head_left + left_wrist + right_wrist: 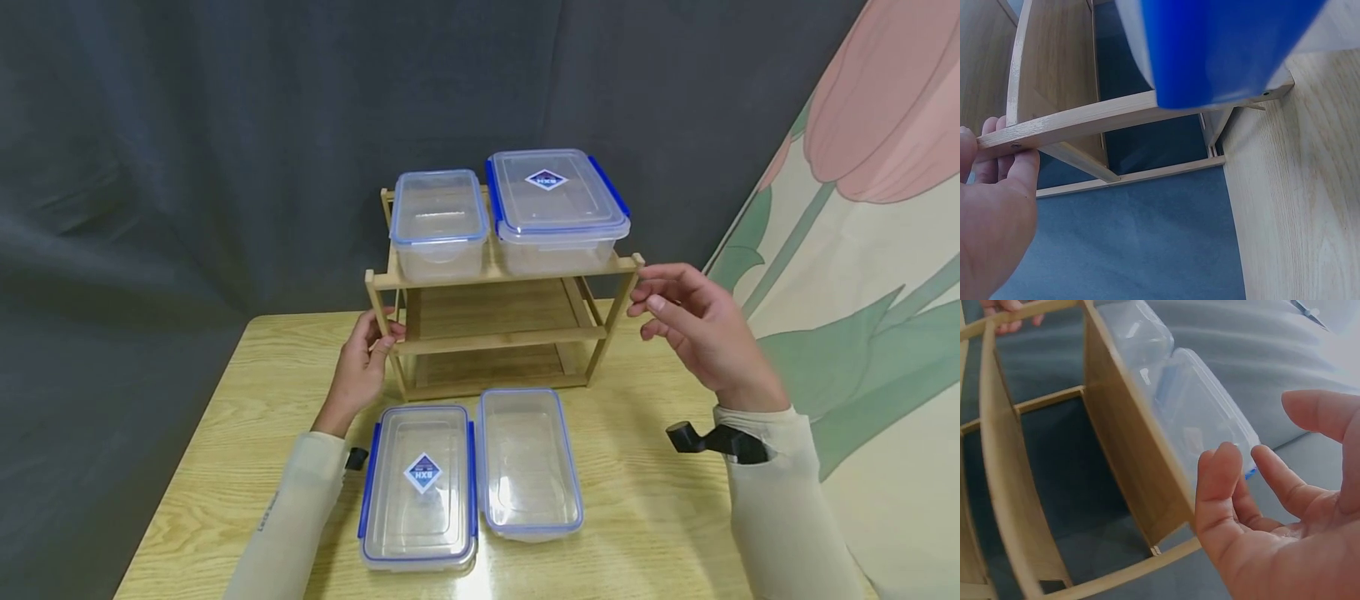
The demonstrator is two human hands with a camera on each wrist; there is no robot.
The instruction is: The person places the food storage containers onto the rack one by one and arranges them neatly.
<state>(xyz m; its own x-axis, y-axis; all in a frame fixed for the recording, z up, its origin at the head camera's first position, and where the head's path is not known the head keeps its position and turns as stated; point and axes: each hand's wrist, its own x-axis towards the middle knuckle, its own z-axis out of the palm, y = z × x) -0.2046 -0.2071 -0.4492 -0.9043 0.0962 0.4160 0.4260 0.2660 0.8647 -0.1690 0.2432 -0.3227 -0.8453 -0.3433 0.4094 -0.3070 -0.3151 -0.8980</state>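
A wooden three-tier rack [495, 340] stands at the back of the table. My left hand [362, 367] grips its left front post, thumb in front and fingers behind; the left wrist view shows the same hand [997, 206] around the wooden bar. By the rack's upper right corner is my right hand [693, 325], fingers loosely bent. In the right wrist view that hand [1272, 525] has nothing between thumb and fingers; whether it touches the post I cannot tell. On the top tier sit a smaller clear food container [438, 217] and a larger blue-clipped food container [558, 204].
Two flatter lidded containers lie on the table [630, 517] before the rack: a blue-clipped one [416, 517] on the left and a clear one [528, 467] beside it. A dark curtain [300, 150] hangs behind, and a flower-patterned cloth [862, 275] is at right.
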